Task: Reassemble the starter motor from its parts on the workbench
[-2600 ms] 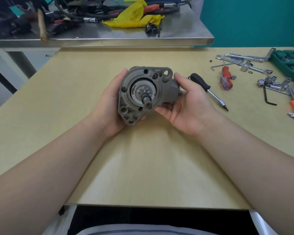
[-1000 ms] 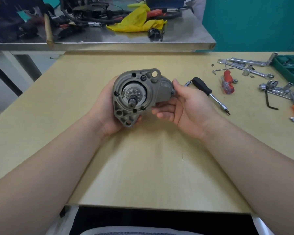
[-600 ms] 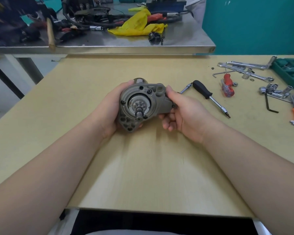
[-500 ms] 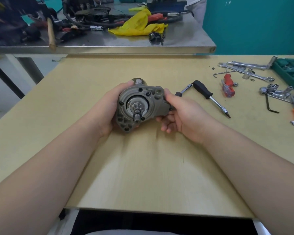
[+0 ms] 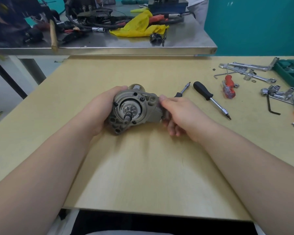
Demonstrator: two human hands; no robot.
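The grey starter motor lies low over the tan workbench, its nose housing and toothed pinion shaft facing me. My left hand grips its left side, thumb over the top of the housing. My right hand holds the right side, thumb on the mounting ear and fingers curled under the solenoid part. The motor's rear body is mostly hidden behind the housing.
A black-handled screwdriver and a smaller bit driver lie just right of my hands. Further right are a red screwdriver, wrenches, sockets, hex keys and a green tool case. A cluttered steel table stands behind.
Both hands have lowered the motor towards the bench surface and tilted it so the pinion shaft points more downward. My right thumb moved onto the mounting ear.
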